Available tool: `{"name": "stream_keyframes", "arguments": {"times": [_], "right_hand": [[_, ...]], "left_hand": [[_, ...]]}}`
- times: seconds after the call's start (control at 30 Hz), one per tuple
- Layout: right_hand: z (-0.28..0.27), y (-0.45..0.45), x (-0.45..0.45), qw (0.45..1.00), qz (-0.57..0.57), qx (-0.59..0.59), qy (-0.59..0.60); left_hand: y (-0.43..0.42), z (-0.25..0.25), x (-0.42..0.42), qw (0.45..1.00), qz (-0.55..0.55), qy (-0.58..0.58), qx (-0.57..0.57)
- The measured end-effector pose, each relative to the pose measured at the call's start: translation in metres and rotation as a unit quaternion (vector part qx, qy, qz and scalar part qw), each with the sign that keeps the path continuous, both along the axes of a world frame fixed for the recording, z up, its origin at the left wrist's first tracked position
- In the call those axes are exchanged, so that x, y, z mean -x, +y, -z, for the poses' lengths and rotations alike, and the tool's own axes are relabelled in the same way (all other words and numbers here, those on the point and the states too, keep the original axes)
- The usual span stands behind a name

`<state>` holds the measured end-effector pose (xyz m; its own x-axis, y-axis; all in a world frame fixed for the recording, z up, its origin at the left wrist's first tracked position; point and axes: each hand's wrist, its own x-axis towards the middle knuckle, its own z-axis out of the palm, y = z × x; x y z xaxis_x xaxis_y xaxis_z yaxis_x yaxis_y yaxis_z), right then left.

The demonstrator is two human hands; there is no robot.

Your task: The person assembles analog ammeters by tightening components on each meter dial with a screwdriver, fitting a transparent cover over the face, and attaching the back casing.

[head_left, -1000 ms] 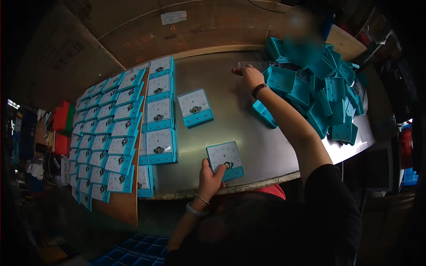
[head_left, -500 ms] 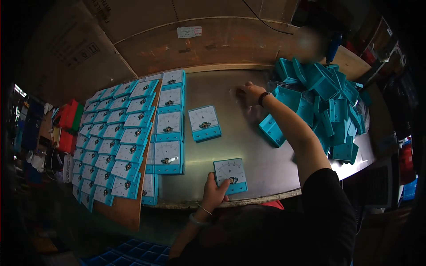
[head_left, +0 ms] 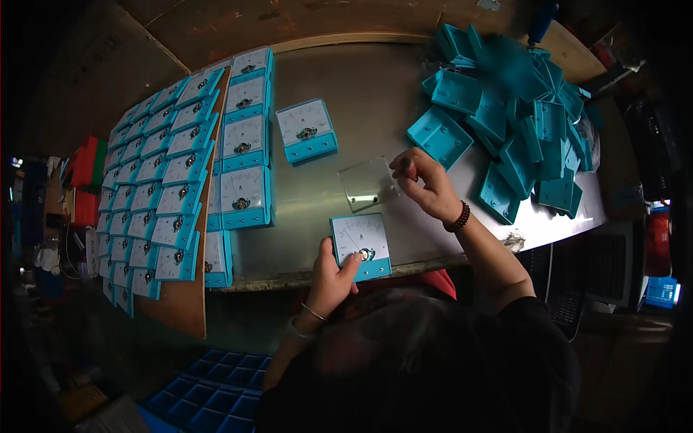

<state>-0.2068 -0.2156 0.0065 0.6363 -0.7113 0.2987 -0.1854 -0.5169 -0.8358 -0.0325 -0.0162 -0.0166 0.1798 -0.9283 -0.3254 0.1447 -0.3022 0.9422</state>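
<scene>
My left hand [head_left: 334,272] grips a teal and white ammeter [head_left: 361,242] at the table's front edge, thumb over the lower part of its dial face. My right hand [head_left: 426,184] pinches the right edge of a clear plastic cover [head_left: 367,186], which is held tilted just above and behind that ammeter, apart from it. A second ammeter [head_left: 306,130] lies face up on the metal table, farther back and to the left. Its dial bears the letter A.
Rows of ammeters lie on a slanted wooden board [head_left: 211,173] at left, with a column of stacked ammeters [head_left: 243,137] beside it. A heap of teal plastic cases [head_left: 505,130] covers the right of the metal table [head_left: 339,72]. Blue crates [head_left: 209,390] sit below.
My right hand has come back from the far side near the cases towards the left hand, bringing the clear cover. The left hand still holds the ammeter. The view has tilted down.
</scene>
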Motion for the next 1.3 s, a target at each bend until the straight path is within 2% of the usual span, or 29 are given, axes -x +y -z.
{"name": "stream_keyframes", "arguments": {"times": [0.03, 0.1, 0.2, 0.43, 0.5, 0.73, 0.83, 0.9, 1.03, 1.1, 1.13, 1.17, 1.2, 1.27, 1.3], "right_hand": [[0.003, 0.005, 0.002, 1.000, 0.001, -0.004, 0.001], [0.006, 0.013, 0.004, 0.985, 0.026, -0.165, -0.044], [0.004, 0.024, -0.001, 0.990, 0.048, -0.123, -0.046], [0.007, 0.027, -0.008, 0.992, 0.042, -0.114, -0.033], [0.000, 0.027, -0.008, 0.992, 0.026, -0.119, 0.009], [0.000, 0.024, -0.011, 0.993, 0.030, -0.112, -0.003], [-0.009, 0.023, -0.010, 0.995, 0.012, -0.099, 0.032], [-0.021, 0.020, -0.011, 0.994, -0.049, -0.022, 0.100], [-0.019, 0.015, -0.012, 0.992, -0.050, -0.046, 0.106], [-0.003, 0.007, -0.013, 0.979, -0.012, -0.186, -0.080], [0.001, -0.003, -0.010, 0.965, -0.030, -0.234, -0.112], [0.003, -0.009, -0.011, 0.965, -0.033, -0.234, -0.113], [0.000, -0.012, -0.013, 0.993, -0.030, -0.110, -0.018], [0.003, -0.007, -0.015, 0.984, -0.019, 0.106, 0.142], [0.003, -0.003, -0.014, 0.984, -0.017, 0.106, 0.142]], "left_hand": [[0.001, 0.002, 0.000, 1.000, 0.001, 0.001, -0.004], [0.000, 0.004, -0.002, 1.000, -0.020, 0.003, -0.005], [-0.001, 0.001, -0.002, 0.999, -0.027, -0.006, -0.028], [-0.001, 0.001, -0.001, 0.999, -0.034, -0.014, -0.037], [0.000, 0.002, -0.001, 0.999, -0.034, -0.014, -0.035], [-0.002, 0.000, -0.003, 0.999, -0.039, -0.011, -0.036], [-0.003, 0.000, -0.003, 0.999, -0.042, 0.003, -0.034], [-0.003, 0.001, -0.003, 0.998, -0.042, 0.001, -0.038], [-0.004, 0.001, -0.003, 0.998, -0.038, -0.006, -0.041], [-0.002, 0.004, -0.003, 0.999, -0.040, -0.001, -0.034], [0.000, 0.006, -0.004, 0.999, -0.041, 0.004, -0.029], [0.000, 0.006, -0.004, 0.999, -0.043, 0.003, -0.029], [0.001, 0.006, -0.005, 0.999, -0.039, 0.011, -0.034], [0.001, 0.005, -0.007, 0.999, -0.032, 0.018, -0.037], [0.001, 0.004, -0.008, 0.998, -0.033, 0.037, -0.042]]}}
